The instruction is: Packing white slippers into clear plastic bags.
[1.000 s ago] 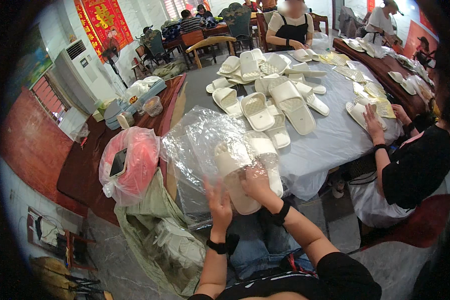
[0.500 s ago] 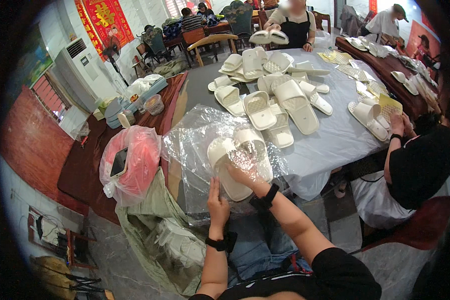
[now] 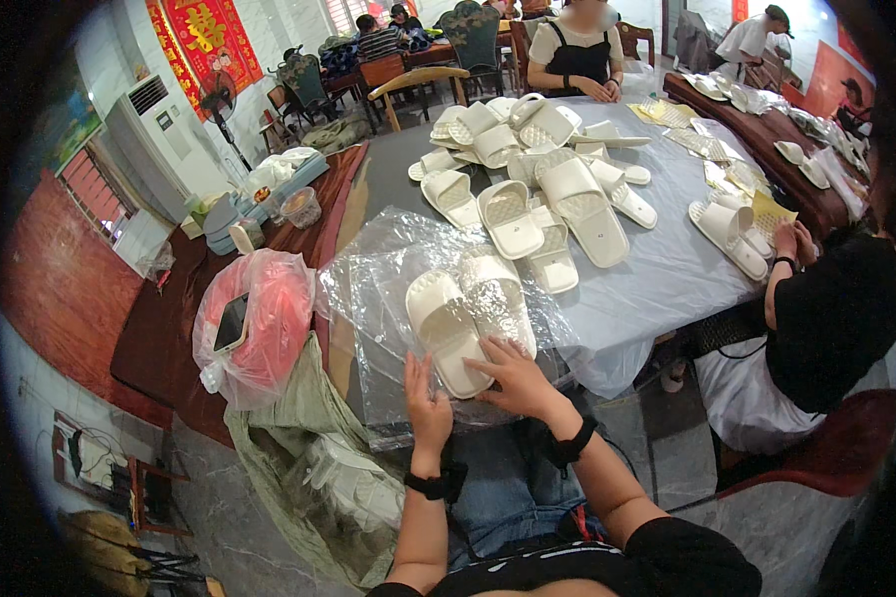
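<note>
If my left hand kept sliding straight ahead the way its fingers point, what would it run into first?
Probably the heel end of the left white slipper. The left hand rests on the clear plastic bag with fingers pointing up toward that slipper, just short of it. Depth is hard to judge in this view.

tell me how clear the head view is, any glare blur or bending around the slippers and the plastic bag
Head view: strong fisheye bending, so the grey table edge curves and a black rim cuts off the corners; the clear plastic bag throws white glare patches that partly veil the pair of white slippers; the left hand and right hand look fairly sharp; the room at the back is softer.
</note>
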Demonstrator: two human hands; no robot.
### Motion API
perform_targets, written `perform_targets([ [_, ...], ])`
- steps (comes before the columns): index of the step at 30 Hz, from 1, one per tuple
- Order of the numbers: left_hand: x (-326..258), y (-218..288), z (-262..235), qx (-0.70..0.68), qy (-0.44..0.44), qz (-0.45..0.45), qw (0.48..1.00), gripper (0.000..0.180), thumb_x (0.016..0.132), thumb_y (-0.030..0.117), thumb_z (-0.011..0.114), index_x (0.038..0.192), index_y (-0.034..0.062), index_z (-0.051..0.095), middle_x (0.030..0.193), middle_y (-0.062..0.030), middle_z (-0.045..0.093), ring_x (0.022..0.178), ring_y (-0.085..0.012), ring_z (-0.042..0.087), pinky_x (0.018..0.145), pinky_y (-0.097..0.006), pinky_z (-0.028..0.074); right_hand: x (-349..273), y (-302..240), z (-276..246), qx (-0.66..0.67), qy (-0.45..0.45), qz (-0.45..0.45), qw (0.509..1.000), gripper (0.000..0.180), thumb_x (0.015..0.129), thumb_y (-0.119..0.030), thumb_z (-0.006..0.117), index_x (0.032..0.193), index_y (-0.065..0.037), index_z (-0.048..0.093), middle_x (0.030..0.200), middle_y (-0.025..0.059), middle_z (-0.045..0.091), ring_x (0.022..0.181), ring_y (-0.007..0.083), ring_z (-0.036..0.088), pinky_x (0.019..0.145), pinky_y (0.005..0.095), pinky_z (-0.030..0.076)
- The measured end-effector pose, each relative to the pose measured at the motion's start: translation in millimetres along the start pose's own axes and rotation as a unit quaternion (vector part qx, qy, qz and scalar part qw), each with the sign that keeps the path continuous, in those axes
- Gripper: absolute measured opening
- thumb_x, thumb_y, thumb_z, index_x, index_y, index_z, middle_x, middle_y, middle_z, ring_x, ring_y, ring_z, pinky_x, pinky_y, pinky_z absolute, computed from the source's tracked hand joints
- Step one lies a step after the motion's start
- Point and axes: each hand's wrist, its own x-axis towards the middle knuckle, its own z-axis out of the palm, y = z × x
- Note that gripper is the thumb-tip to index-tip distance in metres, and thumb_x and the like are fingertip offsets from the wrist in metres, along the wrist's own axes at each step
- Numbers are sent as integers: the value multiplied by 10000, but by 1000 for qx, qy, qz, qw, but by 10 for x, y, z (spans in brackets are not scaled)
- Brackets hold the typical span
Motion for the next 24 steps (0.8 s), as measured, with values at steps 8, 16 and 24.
perform_targets([
  [8, 34, 147, -89, 56, -64, 11, 996, 707, 630, -127, 371, 1300, 59, 497, 1379, -167, 416, 1300, -330, 367, 1082, -379, 285, 402, -41, 357, -65, 168, 10, 984, 342, 706, -186, 674, 1037, -108, 630, 1102, 110, 591, 1042, 298, 539, 916, 427, 379],
  [16, 10, -63, -94, -38, -47, -6, 998, 690, 633, -160, 331, 1287, -4, 488, 1378, -166, 409, 1301, -284, 376, 1086, -352, 291, 305, -79, 224, -94, 98, 125, 983, 235, 706, -208, 643, 916, -103, 634, 1051, 133, 577, 1050, 319, 515, 906, 460, 383],
  [24, -2, -183, -103, -255, 2, -69, 964, 462, 854, -121, 417, 1309, -44, 434, 1387, -116, 398, 1276, -202, 390, 1080, -310, 307, 27, 254, -49, 45, 43, 94, 994, 495, 683, -117, 648, 1167, -116, 544, 1354, 227, 395, 1294, 416, 309, 1055, 476, 284],
])
